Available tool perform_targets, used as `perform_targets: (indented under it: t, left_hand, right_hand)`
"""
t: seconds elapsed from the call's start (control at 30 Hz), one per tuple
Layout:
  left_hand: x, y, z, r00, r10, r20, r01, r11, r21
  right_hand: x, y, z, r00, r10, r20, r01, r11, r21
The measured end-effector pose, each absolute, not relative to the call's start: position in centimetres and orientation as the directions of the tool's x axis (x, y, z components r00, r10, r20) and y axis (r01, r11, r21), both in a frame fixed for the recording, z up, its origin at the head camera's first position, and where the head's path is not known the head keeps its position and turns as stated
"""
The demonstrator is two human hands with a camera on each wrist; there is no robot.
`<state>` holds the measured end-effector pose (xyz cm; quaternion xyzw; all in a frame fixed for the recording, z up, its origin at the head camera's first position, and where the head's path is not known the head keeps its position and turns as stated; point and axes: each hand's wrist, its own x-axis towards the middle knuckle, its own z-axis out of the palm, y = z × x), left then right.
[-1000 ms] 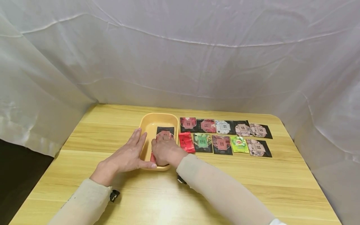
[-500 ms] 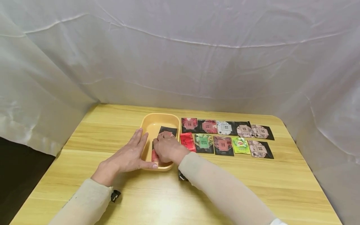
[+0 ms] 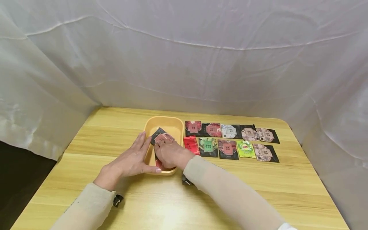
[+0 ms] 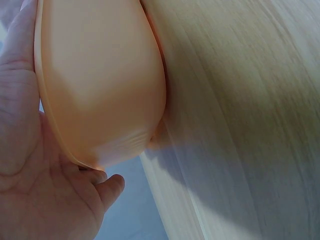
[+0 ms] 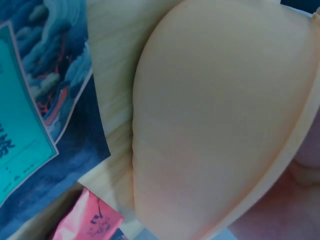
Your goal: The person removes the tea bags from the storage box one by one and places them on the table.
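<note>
A yellow plastic tray [image 3: 150,121] stands on the wooden table. My left hand [image 3: 130,161] rests against its left side, the fingers along the left rim and the thumb at the front rim. In the left wrist view, the palm lies by the tray's outer wall. My right hand [image 3: 169,154] reaches down into the tray, its fingers bent over a black-and-red tea bag packet [image 3: 158,134] that lies slanted to the left. The thumb is hidden. Under that hand, part of another red-and-black tea bag packet [image 3: 159,164] shows near the tray's front end.
Right of the tray, tea bag packets lie in two rows; a red packet [image 3: 191,145], a green-labelled black one [image 3: 208,147] and a bright green one [image 3: 246,148] are in the front row. A grey-white curtain [image 3: 201,73] hangs behind the table.
The packet under my right fingers has turned, its far end swinging from straight ahead to the left. My right hand has shifted only slightly; my left hand stays at the rim.
</note>
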<state>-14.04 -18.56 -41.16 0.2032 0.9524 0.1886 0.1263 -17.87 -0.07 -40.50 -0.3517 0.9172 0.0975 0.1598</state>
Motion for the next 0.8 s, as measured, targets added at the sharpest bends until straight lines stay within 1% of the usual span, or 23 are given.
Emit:
perform_targets:
  t: [0.13, 0.33, 0.5, 0.63, 0.8]
  left_hand:
    - [-14.01, -18.59, -41.15, -0.885, 0.435, -0.162, 0.34, 0.845, 0.413]
    - [-13.99, -18.49, -41.32, -0.879, 0.449, -0.157, 0.353, 0.837, 0.418]
    - [-13.96, -18.51, -41.36, -0.879, 0.448, -0.16, 0.352, 0.839, 0.416]
    - [-13.95, -18.54, -41.26, -0.881, 0.443, -0.164, 0.346, 0.842, 0.414]
    - [-13.98, -18.5, -41.08, -0.88, 0.444, -0.166, 0.347, 0.842, 0.412]
  right_hand:
    - [-17.39, 0.02, -40.17, -0.689, -0.613, -0.386, -0.68, 0.731, 0.053]
    - [-17.29, 0.3, -39.65, -0.675, -0.576, -0.461, -0.685, 0.722, 0.1]
    - [-17.42, 0.28, -39.81, -0.679, -0.569, -0.465, -0.686, 0.718, 0.123]
    - [-17.58, 0.32, -40.1, -0.693, -0.563, -0.451, -0.678, 0.722, 0.14]
    - [-17.97, 0.62, -40.4, -0.743, -0.549, -0.382, -0.638, 0.754, 0.155]
